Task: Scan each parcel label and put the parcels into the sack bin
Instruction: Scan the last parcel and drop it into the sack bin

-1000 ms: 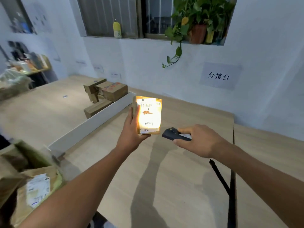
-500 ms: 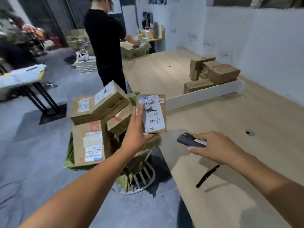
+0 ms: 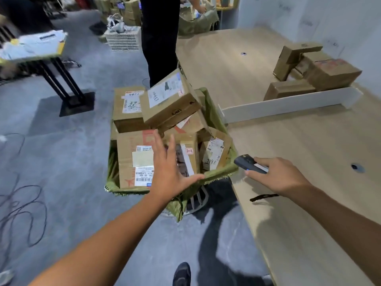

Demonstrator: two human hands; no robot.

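Grey floor (image 3: pixel 61 162) fills the left side. Next comes the sack bin (image 3: pixel 218 172), piled high with parcels (image 3: pixel 169 100). Over it the left hand (image 3: pixel 169 172) is spread wide and holds nothing. Just beside the bin, the scanner (image 3: pixel 247 164) is gripped by the right hand (image 3: pixel 278 174) over the edge of the worktop (image 3: pixel 309 151). Far right, a few waiting parcels (image 3: pixel 329 73) sit behind a white board (image 3: pixel 288 104). I think most of the job is done, but those few need scanning and dropping in.
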